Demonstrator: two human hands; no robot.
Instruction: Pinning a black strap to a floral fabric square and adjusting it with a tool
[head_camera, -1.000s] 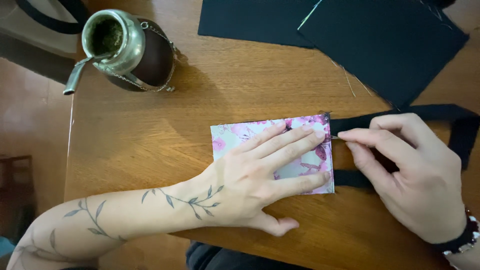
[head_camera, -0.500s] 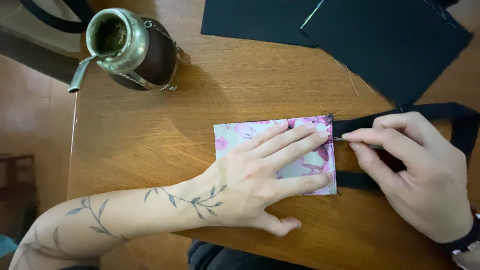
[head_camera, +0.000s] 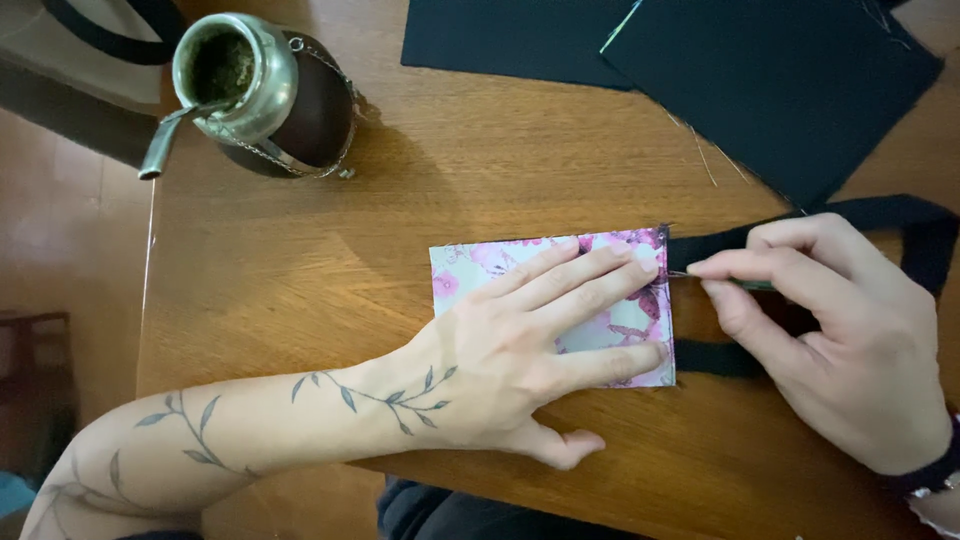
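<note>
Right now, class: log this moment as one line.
left hand: flat on floral fabric | right hand: pinching pin at fabric edge | black strap: under right hand

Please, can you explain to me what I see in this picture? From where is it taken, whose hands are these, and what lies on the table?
A camera on a person's head looks down at their own two bare hands. The left hand lies flat on a pink flowered fabric piece, pressing it to the wooden table. The right hand pinches a thin pin or needle at the fabric's edge, over a black strap. Farther away stand a metal-rimmed gourd cup and black cloth.
</note>
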